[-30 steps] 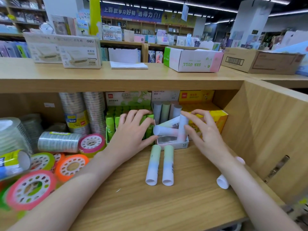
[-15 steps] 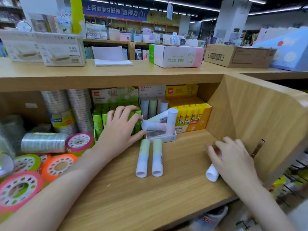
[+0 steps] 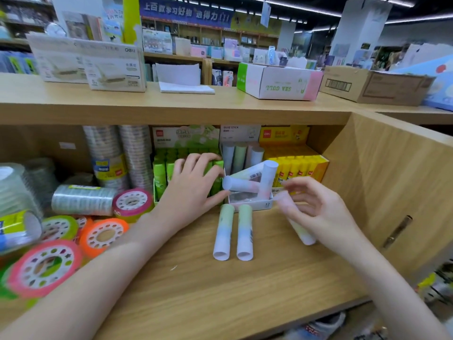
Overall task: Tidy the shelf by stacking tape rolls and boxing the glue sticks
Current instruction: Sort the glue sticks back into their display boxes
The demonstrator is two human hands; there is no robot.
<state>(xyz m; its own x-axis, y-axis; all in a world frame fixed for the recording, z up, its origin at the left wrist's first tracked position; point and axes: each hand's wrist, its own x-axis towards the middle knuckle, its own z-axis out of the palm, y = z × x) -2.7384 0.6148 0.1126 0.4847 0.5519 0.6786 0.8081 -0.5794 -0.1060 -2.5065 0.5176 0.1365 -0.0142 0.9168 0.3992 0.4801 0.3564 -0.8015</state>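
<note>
My right hand (image 3: 321, 212) holds a pale pastel glue stick (image 3: 302, 233) just right of the small white display box (image 3: 255, 204), fingers curled round it. Inside that box several pastel sticks stand at the back, and three sticks (image 3: 247, 182) lie or lean crosswise at its front. My left hand (image 3: 193, 185) rests with spread fingers on the green glue stick box (image 3: 161, 177), its thumb against the white box. Two green-and-blue glue sticks (image 3: 232, 231) lie side by side on the shelf board before the box. Loose tape rolls (image 3: 105, 234) lie at the left.
A yellow box of glue sticks (image 3: 299, 168) stands right of the white box. Tall stacks of clear tape (image 3: 120, 155) stand at the back left. The wooden side panel (image 3: 392, 182) closes the shelf on the right. Cartons (image 3: 277, 82) sit on the top board.
My right hand went from the white box to the shelf's right side, picked up the glue stick lying there and brought it back toward the box. My left hand stayed put.
</note>
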